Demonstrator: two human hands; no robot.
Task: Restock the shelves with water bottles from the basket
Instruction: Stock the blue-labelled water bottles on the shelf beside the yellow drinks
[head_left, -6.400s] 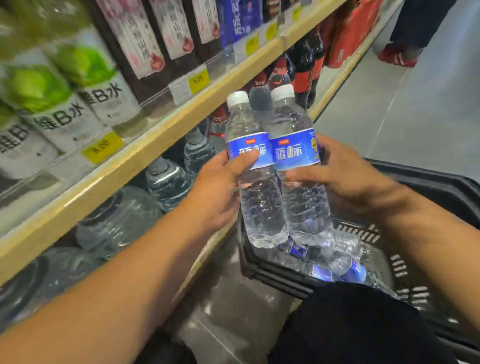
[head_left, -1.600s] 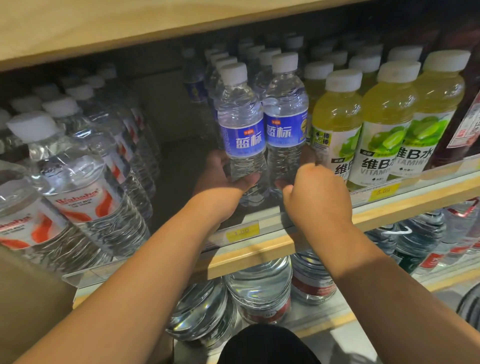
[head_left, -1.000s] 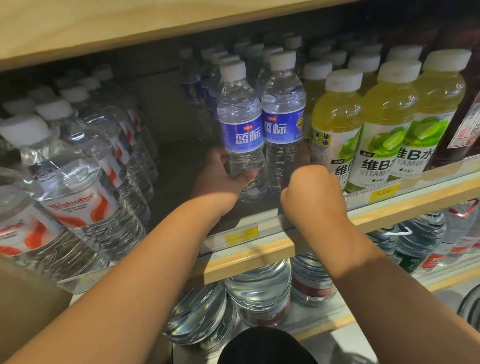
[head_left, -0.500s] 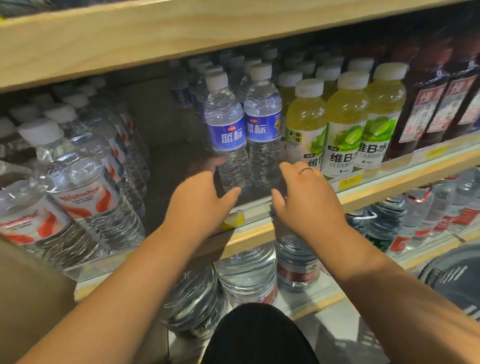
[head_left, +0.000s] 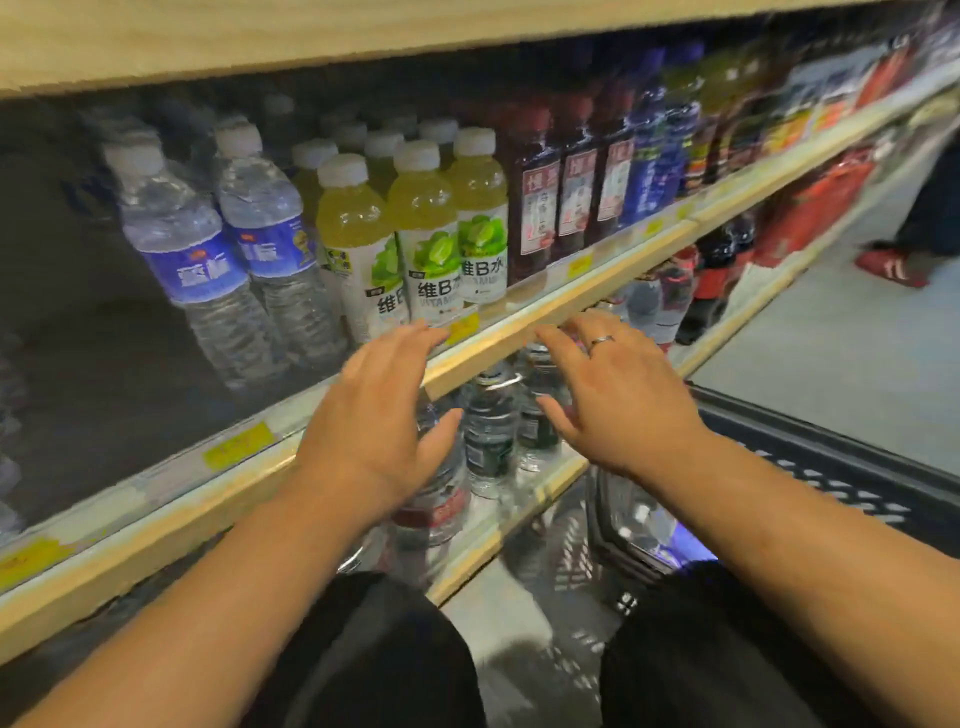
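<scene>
The two blue-labelled water bottles (head_left: 234, 260) stand upright side by side behind the wooden shelf edge (head_left: 519, 332), at its left part, just left of the yellow-green drink bottles (head_left: 431, 244); half a second ago both hands were at their bases, and now nothing touches them. The left hand (head_left: 379, 415) has drawn back and hangs in front of the shelf edge, overlapping it; its fingers lie nearly straight and close together, fingertips near the edge's yellow price tag (head_left: 464, 327), thumb spread out to the side, holding nothing. The right hand (head_left: 618, 395) has also come away and now sits in front of and just below the shelf edge; its fingers are loosely spread and slightly bent, empty, with a ring (head_left: 601, 340) on one of them. The view has swung rightward since then; the black basket (head_left: 810, 457) now shows more fully, below the shelf edge and to its right, under the right forearm, with more water bottles (head_left: 649, 525) lying blurred in its bottom.
</scene>
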